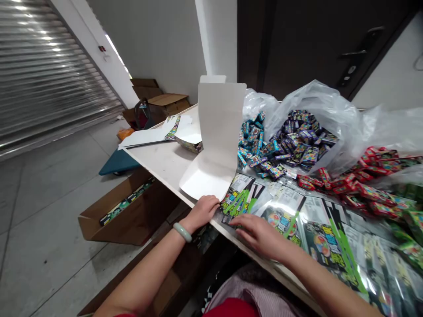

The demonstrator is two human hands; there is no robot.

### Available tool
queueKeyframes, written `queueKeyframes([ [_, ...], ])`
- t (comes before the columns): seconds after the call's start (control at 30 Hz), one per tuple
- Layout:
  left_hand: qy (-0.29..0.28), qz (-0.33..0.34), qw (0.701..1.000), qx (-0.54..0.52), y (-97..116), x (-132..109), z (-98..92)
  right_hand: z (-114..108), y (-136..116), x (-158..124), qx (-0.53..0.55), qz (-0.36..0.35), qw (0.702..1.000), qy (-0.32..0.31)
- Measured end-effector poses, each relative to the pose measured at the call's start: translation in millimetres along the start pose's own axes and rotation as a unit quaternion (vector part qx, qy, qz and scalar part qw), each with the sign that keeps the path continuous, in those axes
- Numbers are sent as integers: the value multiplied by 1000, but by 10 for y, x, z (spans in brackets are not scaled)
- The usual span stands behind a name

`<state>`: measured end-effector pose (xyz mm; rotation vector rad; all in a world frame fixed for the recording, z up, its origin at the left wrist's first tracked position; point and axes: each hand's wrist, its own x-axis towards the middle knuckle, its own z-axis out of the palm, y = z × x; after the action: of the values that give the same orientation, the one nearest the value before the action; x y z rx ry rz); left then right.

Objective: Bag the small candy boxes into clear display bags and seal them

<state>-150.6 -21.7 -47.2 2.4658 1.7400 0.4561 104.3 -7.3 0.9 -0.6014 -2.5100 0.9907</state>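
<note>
A rolling metal shutter (42, 66) is filling the upper left of the frame, and a dark door (297, 44) with a lever handle is standing at the upper right. One long white-topped table (158, 165) is running diagonally toward the lower right, with open tiled floor lying to its left. One open brown carton (127, 211) is sitting on the floor at lower left, and several more cartons (161, 99) are piled by the far wall.

Clear plastic bags (317, 114) are crowding the table's far side, among four heaps of small foil packets: teal, dark blue, red and green. Across the right foreground, many glossy printed sleeves (324, 246) are overlapping right up to the table's near edge, leaving little open surface there. One white folded card box (220, 127) is standing upright just left of them, its smooth flap spreading toward the hands.

The left hand (202, 212) is resting at the table edge, closed-fingered and holding nothing visible, beside a green-printed bundle (236, 202). A pale stone bangle (182, 232) is circling its wrist. The right hand (261, 235) is lying on the sleeves with its fingers narrowly spread; whether it is gripping one cannot be told.
</note>
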Motion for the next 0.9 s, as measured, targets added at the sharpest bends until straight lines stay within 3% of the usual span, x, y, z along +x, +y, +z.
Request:
queueKeyframes([
  [0.17, 47, -32, 998, -41, -102, 11, -141, -227, 287, 130, -139, 72, 988, -6],
  [0.37, 117, -68, 990, -34, -275, -27, -249, -117, 707, 1027, -220, 105, 969, -48],
  [0.5, 109, -56, 992, -18, -292, -31, -244, 30, 806, 1402, -248, 80, 962, -83],
  [0.63, 57, -29, 998, -19, -211, -52, -180, -15, 860, 1244, -267, 52, 954, -125],
  [0.9, 1, -6, 999, -44, 164, -73, 39, -441, 853, 361, -272, 13, 952, -142],
])
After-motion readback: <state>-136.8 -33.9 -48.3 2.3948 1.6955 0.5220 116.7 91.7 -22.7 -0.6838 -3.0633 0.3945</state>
